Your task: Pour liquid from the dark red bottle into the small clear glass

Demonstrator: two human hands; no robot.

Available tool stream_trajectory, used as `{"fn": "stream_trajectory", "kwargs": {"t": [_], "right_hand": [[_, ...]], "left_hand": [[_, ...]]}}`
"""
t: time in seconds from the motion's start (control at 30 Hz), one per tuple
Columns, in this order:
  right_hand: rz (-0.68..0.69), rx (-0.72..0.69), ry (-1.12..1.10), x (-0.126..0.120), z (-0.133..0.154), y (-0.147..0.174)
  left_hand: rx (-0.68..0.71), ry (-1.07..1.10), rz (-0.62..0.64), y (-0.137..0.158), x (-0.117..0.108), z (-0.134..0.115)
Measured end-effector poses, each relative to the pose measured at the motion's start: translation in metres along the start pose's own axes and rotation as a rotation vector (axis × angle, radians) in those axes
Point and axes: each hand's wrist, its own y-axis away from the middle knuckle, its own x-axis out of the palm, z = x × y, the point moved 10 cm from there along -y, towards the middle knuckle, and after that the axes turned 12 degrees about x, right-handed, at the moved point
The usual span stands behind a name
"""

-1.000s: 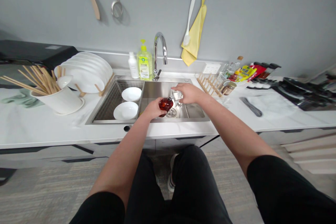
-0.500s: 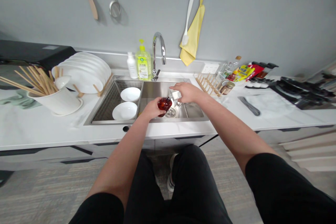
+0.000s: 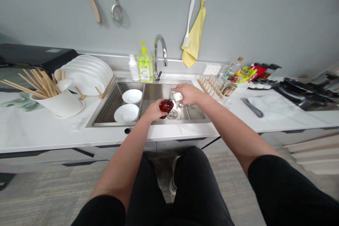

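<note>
Over the right basin of the steel sink (image 3: pixel 150 90), my left hand (image 3: pixel 154 110) is wrapped round a dark red-brown bottle (image 3: pixel 166 107), tilted with its neck toward the right. Close to that neck, my right hand (image 3: pixel 188 93) is closed on a small white, box-like piece (image 3: pixel 177 96), whose kind I cannot make out. The bottle's mouth is at or very near this white piece; whether they touch I cannot tell. Below them is the round drain (image 3: pixel 172 114). Two white bowls (image 3: pixel 126 113) sit in the rack of the left basin.
A chrome faucet (image 3: pixel 160 53) rises behind the sink, beside a green soap bottle (image 3: pixel 145 65) and a white bottle (image 3: pixel 134 67). White plates (image 3: pixel 87 74) and a chopstick holder (image 3: pixel 58 102) stand left. A wooden rack (image 3: pixel 210 85) and jars are right.
The view has tilted up very slightly, so the scene sits a little lower. Both hands keep their holds on the bottle and the white piece, with barely any movement.
</note>
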Motion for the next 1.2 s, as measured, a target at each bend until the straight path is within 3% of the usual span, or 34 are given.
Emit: {"fn": "stream_trajectory", "kwargs": {"t": [1.2], "right_hand": [[0.011,0.009,0.014,-0.0049,0.0038,-0.0036]], "left_hand": [[-0.004,-0.001,-0.023,-0.0008,-0.0008,0.0031]]}}
